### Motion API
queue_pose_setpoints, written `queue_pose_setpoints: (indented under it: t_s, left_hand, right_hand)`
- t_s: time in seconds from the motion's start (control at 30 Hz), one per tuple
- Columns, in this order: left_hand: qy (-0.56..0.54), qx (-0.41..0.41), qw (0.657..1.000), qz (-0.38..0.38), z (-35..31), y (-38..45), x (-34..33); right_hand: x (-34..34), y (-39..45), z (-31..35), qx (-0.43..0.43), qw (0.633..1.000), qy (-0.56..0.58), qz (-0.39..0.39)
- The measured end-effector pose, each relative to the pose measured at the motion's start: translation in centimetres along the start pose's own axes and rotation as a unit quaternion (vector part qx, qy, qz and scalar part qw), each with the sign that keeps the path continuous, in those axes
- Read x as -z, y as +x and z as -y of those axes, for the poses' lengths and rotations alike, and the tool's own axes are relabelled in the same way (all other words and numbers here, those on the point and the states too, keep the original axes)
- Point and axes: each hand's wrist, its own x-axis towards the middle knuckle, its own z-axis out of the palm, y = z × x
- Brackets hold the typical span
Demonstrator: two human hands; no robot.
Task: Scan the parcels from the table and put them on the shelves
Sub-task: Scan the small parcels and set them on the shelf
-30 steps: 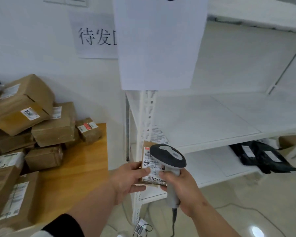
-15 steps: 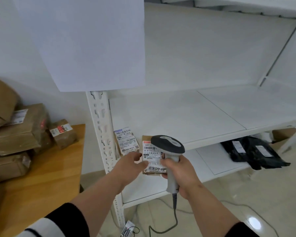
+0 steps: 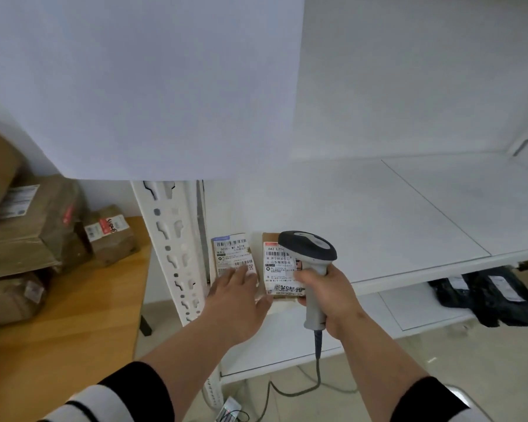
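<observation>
A small brown parcel with a white label lies near the front left edge of the white middle shelf. Beside it on the left lies another labelled parcel. My left hand is flat with straight fingers, its fingertips over the left parcel's label and its thumb at the right parcel's lower left corner. My right hand grips the handle of a grey barcode scanner, whose head covers part of the right parcel.
Brown cardboard parcels are piled on the wooden table at left, a small one nearest the shelf post. Black bags lie on the lower shelf. A white paper sheet hangs above. The scanner cable trails down.
The view swung right from the table to the shelf. My left hand carried the small parcel to the shelf, set it beside the other parcel and opened flat; the scanner stayed in my right hand.
</observation>
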Motion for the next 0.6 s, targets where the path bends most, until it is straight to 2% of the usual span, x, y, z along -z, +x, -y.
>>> queue_pose_setpoints:
  t_s: [0.23,0.43,0.6]
  left_hand:
    - [-0.024,0.032,0.999,-0.024,-1.7,3.3,1.6]
    - [0.065,0.059,0.995,-0.043,-3.7,6.8,1.7]
    - [0.061,0.092,0.99,-0.086,-4.3,10.2,1.8]
  right_hand:
    - [-0.4,5.3,0.7,-0.008,0.999,-0.028,0.04]
    - [-0.7,10.0,3.2,-0.025,0.996,0.014,0.086]
    - [-0.6,13.6,4.7,-0.054,0.988,0.034,0.142]
